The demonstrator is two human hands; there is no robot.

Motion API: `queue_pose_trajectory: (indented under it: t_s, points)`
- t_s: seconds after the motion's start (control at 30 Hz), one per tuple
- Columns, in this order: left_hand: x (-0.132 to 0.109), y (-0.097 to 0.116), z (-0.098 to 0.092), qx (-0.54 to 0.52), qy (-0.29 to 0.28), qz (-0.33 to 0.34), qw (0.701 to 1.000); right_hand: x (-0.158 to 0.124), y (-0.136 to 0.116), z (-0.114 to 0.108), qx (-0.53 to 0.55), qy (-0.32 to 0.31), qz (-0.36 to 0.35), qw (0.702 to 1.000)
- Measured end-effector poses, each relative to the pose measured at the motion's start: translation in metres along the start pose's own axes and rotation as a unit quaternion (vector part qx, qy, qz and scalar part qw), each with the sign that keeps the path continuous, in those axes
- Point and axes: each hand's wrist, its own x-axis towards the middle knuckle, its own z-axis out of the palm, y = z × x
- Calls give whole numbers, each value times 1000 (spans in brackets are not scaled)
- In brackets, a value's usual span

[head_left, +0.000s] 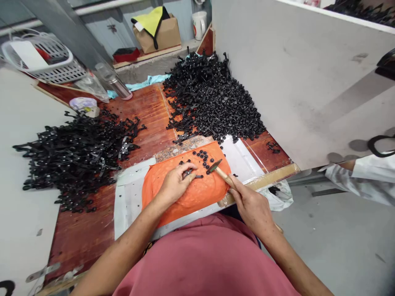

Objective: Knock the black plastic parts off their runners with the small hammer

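My right hand (251, 202) is wrapped round the wooden handle of a small hammer (221, 172), its dark metal head over the right part of an orange cloth pad (173, 207). On that pad my left hand (177, 183) pinches a small black plastic part (199, 176) with a round end; the rest of it is hidden by the fingers. Several small round black caps (202, 155) lie loose on the cloth, between the hammer head and the pad's far edge. The hammer head is close to a few of these caps; whether it touches one I cannot tell.
A large heap of black parts (212, 98) rises behind the pad, against a grey partition (296, 78). Another pile of black clip-like parts (77, 154) covers the left. Farther back stand a steel flask (119, 84), a plastic basket (58, 70) and a white mug (199, 25).
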Motion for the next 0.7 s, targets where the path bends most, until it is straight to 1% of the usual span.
queue_pose_trajectory:
  t_s: [0.07,0.1,0.2,0.3,0.37,0.5,0.7]
  points:
    - [-1,2,-4,108,-17,46,993,-1,0,0,8,-5,-5,1000]
    - [-2,4,-6,149,-30,58,987,-1,0,-1,10,-8,-8,1000]
    - [-6,11,-10,244,-66,56,966,-1,0,-2,6,-13,-13,1000]
    - [-9,15,-9,311,-58,50,947,-1,0,-2,3,-12,-14,1000]
    - [-9,14,-6,309,-42,59,948,-2,1,-1,5,-12,-12,1000]
    - [-7,10,2,226,2,89,970,-4,3,1,9,-13,0,1000]
    - [-5,7,14,143,46,92,984,-5,4,3,8,-18,8,1000]
